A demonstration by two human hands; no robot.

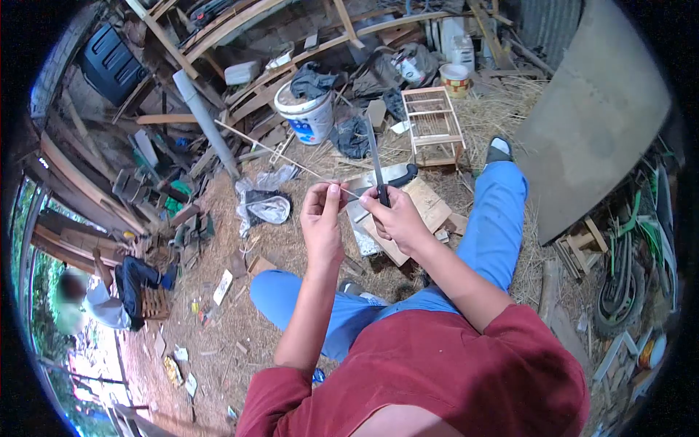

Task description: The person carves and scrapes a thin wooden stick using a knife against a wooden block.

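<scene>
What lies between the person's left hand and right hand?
In the head view, a short stretch of thin stick bridges the gap between the left hand and the right hand, which also grips a black-handled knife.

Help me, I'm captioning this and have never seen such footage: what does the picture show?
No machine here: a person works bare-handed. The single picture comes from a camera worn on the head, looking forward and down, so the maroon shirt and blue trousers are the wearer's. The left hand pinches a thin stick; the right hand grips a black-handled knife, blade pointing away. Near them lie a wooden board and what looks like a handsaw. On the straw-strewn ground stand a white bucket and a small wooden frame.
</scene>
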